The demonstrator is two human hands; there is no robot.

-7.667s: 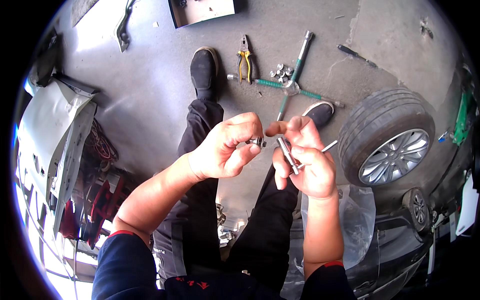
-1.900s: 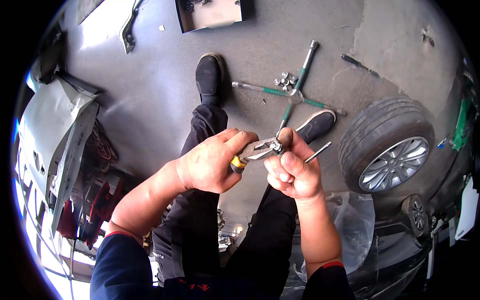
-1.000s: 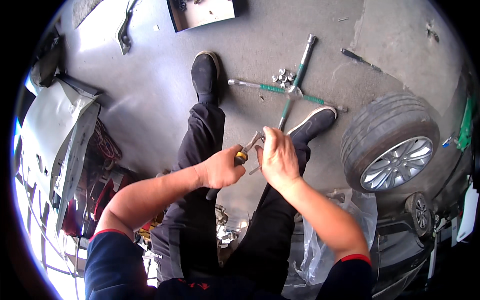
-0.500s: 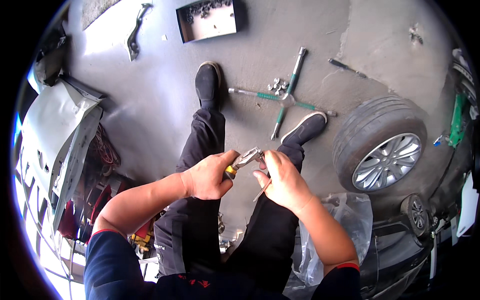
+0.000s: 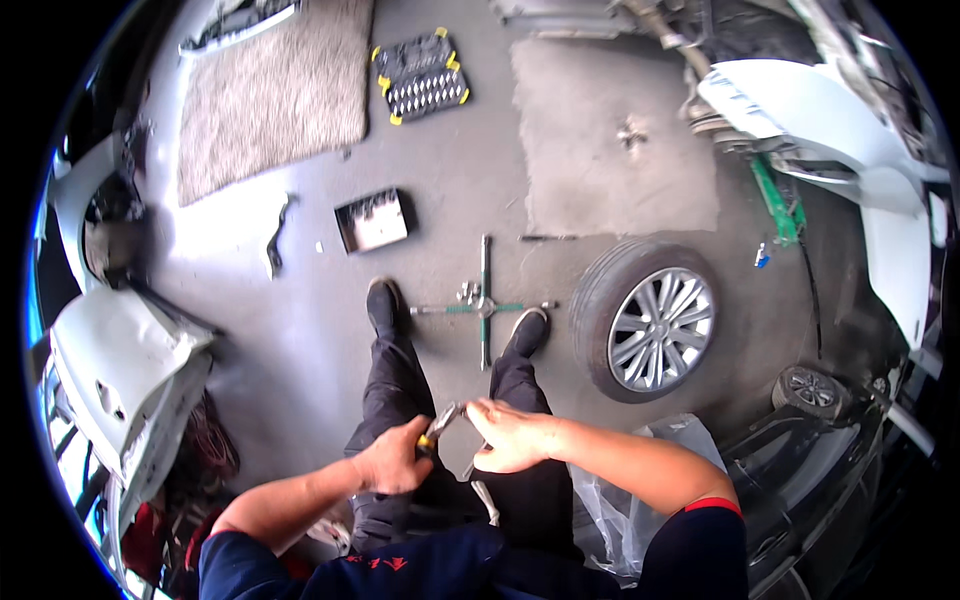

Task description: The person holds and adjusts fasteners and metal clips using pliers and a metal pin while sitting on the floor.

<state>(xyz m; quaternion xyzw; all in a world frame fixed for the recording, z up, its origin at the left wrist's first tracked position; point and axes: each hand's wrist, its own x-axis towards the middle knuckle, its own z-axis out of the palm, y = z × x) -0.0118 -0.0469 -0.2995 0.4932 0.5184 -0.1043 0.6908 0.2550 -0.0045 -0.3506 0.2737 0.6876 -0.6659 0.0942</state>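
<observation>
My left hand [image 5: 392,460] is closed around the yellow-handled grips of a pair of silver pliers [image 5: 444,421], whose jaws point up and to the right. The jaws meet the fingertips of my right hand [image 5: 516,436], which is closed on a thin metal rod [image 5: 467,470]. Its lower end sticks out below the palm; the upper part is hidden by the fingers, so I cannot tell whether the jaws grip it. Both hands are held in front of my thighs, above the floor.
A green-and-silver cross wrench [image 5: 485,345] lies between my shoes, with several nuts [image 5: 467,292] beside it. A wheel [image 5: 655,330] lies to the right, near a clear plastic bag [image 5: 610,510]. Farther off are an open box [image 5: 372,222], a tool case [image 5: 425,85] and a green jack [image 5: 776,200].
My view has tilted up, so the floor farther ahead shows and my hands sit lower in the picture. The pliers and rod are still held in the same hands.
</observation>
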